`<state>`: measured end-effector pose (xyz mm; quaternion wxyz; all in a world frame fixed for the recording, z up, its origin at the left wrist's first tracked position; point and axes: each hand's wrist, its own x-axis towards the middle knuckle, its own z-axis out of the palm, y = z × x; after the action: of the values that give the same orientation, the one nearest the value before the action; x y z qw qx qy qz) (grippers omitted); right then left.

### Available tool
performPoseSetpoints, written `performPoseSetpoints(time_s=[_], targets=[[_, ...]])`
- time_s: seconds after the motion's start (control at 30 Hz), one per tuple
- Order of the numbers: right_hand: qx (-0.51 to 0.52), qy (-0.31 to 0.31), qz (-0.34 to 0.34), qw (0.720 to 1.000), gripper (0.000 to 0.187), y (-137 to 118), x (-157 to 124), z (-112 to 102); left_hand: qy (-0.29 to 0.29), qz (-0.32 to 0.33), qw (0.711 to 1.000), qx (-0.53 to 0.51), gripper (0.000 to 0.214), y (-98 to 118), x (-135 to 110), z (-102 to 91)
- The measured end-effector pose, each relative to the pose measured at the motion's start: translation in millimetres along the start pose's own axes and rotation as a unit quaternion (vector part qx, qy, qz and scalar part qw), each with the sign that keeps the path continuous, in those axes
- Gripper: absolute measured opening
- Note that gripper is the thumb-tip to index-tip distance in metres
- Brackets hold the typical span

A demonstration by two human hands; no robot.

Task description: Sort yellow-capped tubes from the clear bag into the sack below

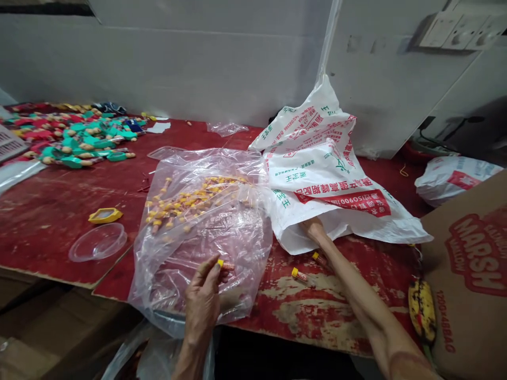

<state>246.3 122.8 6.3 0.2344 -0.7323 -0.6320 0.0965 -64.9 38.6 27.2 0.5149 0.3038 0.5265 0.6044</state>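
My left hand (203, 301) pinches a small tube with a yellow cap (224, 265) at the mouth of a clear plastic bag (206, 232) that holds several more yellow-capped tubes. My right hand (315, 229) reaches under the edge of a white printed sack (325, 179); its fingers are hidden inside. Two loose tubes (301, 275) lie on the red table beside my right forearm.
A clear round lid (97, 242) and a yellow piece (105, 215) lie at the left. A heap of teal and red items (75, 137) fills the far left. A cardboard box (471, 274) and a banana (422, 310) are at the right, and a white bag (451, 177) lies behind them.
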Motion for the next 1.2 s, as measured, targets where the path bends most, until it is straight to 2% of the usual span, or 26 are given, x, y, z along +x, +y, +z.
performPoseSetpoints(time_s=[0.07,0.13,0.2,0.23,0.3,0.37,0.4,0.47,0.57,0.67,0.8,0.9,1.0,1.07,1.13,1.2], targets=[[0.021,-0.02,-0.014,0.999,0.017,0,-33,-9,-0.034,-0.033,0.998,-0.052,0.04,-2,-17,15.2],[0.076,-0.039,-0.02,0.996,0.02,-2,-71,-16,-0.071,-0.072,0.991,-0.088,0.038,-7,-33,33.8],[0.21,-0.048,-0.005,0.977,0.023,-6,-105,-20,-0.104,-0.111,0.981,-0.12,0.037,-14,-46,51.5],[0.296,-0.042,0.014,0.954,0.026,-8,-120,-21,-0.115,-0.127,0.976,-0.133,0.037,-17,-53,58.8],[0.455,-0.008,0.058,0.889,0.036,-12,-145,-21,-0.127,-0.153,0.968,-0.151,0.037,-22,-64,69.1],[0.541,0.024,0.091,0.835,0.04,-17,-162,-19,-0.129,-0.178,0.962,-0.163,0.038,-26,-76,74.1],[0.565,0.029,0.1,0.818,0.038,-19,-168,-18,-0.127,-0.188,0.959,-0.167,0.038,-28,-81,75.1],[0.583,0.014,0.105,0.806,0.032,-26,-178,-16,-0.116,-0.194,0.959,-0.168,0.039,-32,-90,75.9],[0.57,-0.03,0.104,0.815,0.028,-39,-188,-16,-0.09,-0.175,0.969,-0.149,0.037,-39,-100,75.5],[0.549,-0.048,0.084,0.83,0.026,-47,-193,-17,-0.11,-0.147,0.978,-0.093,0.033,-45,-107,73.8],[0.451,-0.048,0.023,0.891,0.022,-47,-198,-16,-0.195,-0.094,0.976,0.013,0.036,-50,-117,68.8],[0.376,-0.014,-0.018,0.926,0.02,-44,-201,-7,-0.22,-0.054,0.97,0.084,0.04,-54,-124,65.7],[0.369,0.023,-0.019,0.929,0.021,-44,-202,6,-0.234,-0.016,0.964,0.127,0.037,-56,-120,65.8],[0.377,0.012,-0.007,0.926,0.025,-41,-198,9,-0.252,0.036,0.953,0.162,0.031,-52,-109,65.4],[0.358,0.02,0.014,0.933,0.03,-30,-189,6,-0.225,0.107,0.946,0.209,0.025,-44,-88,60.8],[0.312,0.089,0.057,0.944,0.038,-8,-175,-3,-0.125,0.171,0.939,0.27,0.023,-34,-58,49.5]])
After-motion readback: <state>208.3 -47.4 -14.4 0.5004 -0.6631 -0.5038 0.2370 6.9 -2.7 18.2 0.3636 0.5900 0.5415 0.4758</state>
